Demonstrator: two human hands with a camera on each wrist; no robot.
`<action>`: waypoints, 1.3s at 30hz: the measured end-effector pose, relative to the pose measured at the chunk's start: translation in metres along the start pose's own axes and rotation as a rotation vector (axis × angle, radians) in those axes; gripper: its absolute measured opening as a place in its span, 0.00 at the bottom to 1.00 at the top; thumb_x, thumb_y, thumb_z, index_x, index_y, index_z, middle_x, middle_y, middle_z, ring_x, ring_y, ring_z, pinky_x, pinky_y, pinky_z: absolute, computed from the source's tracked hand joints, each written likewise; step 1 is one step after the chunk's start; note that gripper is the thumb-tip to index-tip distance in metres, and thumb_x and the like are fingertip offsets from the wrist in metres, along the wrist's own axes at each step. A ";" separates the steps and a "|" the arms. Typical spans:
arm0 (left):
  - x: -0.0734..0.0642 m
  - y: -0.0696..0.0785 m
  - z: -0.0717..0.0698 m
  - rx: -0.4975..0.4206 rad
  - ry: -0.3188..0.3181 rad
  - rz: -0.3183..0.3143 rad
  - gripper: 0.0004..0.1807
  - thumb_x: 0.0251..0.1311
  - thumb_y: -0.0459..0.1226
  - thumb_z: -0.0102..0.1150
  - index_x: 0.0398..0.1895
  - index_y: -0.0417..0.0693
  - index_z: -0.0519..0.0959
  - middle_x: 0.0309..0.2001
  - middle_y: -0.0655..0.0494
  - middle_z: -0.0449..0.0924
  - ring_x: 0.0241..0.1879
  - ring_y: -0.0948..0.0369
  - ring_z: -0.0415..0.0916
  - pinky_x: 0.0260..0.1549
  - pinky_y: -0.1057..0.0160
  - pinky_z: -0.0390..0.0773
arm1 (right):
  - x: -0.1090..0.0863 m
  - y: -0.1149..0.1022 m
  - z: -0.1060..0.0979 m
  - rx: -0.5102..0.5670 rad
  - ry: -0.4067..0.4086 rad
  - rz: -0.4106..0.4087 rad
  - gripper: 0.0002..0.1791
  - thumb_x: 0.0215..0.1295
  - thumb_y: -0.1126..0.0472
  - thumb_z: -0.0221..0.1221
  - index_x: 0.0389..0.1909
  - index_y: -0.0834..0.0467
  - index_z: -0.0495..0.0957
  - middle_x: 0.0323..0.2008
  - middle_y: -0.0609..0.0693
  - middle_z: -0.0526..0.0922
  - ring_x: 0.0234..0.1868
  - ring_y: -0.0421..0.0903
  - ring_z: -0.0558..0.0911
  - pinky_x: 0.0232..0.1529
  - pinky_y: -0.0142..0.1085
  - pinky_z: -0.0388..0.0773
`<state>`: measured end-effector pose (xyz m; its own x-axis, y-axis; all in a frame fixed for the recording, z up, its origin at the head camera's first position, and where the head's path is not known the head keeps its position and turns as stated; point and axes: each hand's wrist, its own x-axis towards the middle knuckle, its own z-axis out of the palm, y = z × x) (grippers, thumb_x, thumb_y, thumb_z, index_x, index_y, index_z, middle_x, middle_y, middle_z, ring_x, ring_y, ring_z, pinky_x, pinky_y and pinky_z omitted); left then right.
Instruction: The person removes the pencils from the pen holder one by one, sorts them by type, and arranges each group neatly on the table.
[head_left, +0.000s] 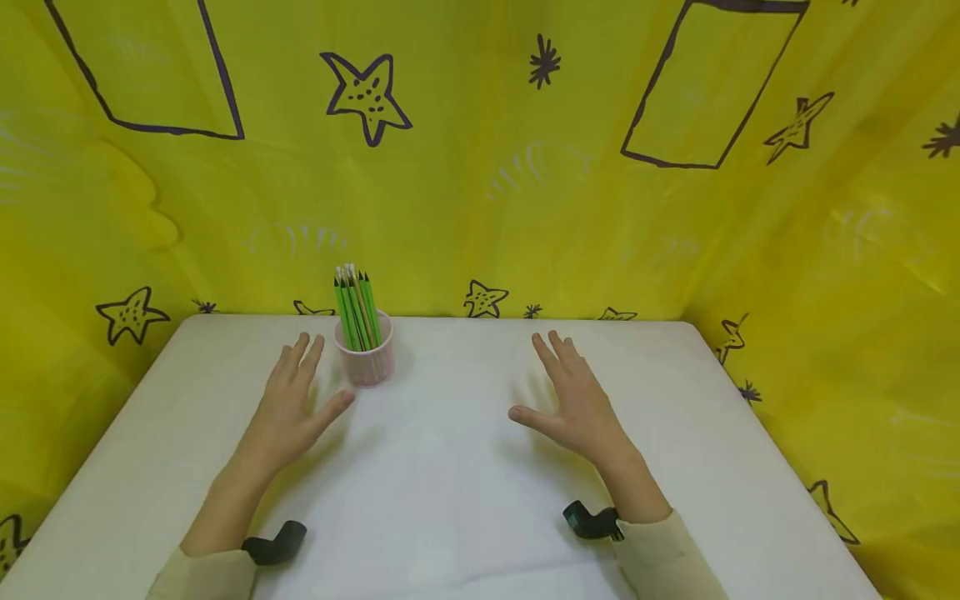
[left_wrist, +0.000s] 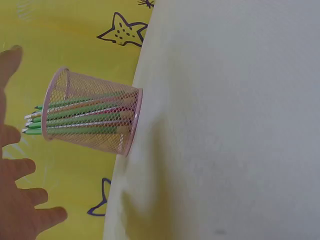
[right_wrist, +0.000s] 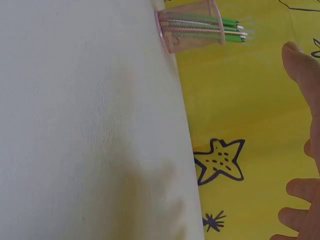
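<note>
Near the back edge of the table stands a pink mesh pencil cup (head_left: 366,367), upright and holding several green pencils (head_left: 356,312). My left hand (head_left: 288,412) is just left of the cup and in front of it, fingers spread, apart from it and holding nothing. Out to the right, my right hand (head_left: 577,408) hovers over the table with straight, spread fingers and nothing in them. In the left wrist view the mesh cup (left_wrist: 92,112) appears sideways, the pencils showing through its wall. The right wrist view catches the cup (right_wrist: 192,27) at its top.
A white table (head_left: 450,467) spreads under both hands. Yellow cloth (head_left: 450,183) with dark drawn stars and outlines hangs behind it and along its sides. Each wrist carries a small black device, one on the left (head_left: 276,543) and one on the right (head_left: 588,521).
</note>
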<state>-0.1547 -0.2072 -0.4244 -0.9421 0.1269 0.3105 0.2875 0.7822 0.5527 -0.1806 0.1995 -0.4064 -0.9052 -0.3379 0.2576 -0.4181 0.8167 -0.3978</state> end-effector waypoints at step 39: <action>0.053 -0.036 0.007 -0.723 -0.167 -0.320 0.51 0.64 0.42 0.66 0.81 0.50 0.41 0.79 0.44 0.48 0.75 0.41 0.54 0.67 0.43 0.64 | 0.125 -0.114 0.116 0.901 -0.164 0.184 0.45 0.57 0.54 0.72 0.74 0.45 0.61 0.69 0.55 0.70 0.68 0.55 0.73 0.64 0.48 0.74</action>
<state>-0.2161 -0.2240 -0.4334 -0.9945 0.0980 -0.0355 -0.0136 0.2157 0.9764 -0.2547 0.0095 -0.4314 -0.9338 -0.3571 0.0229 -0.1064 0.2160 -0.9706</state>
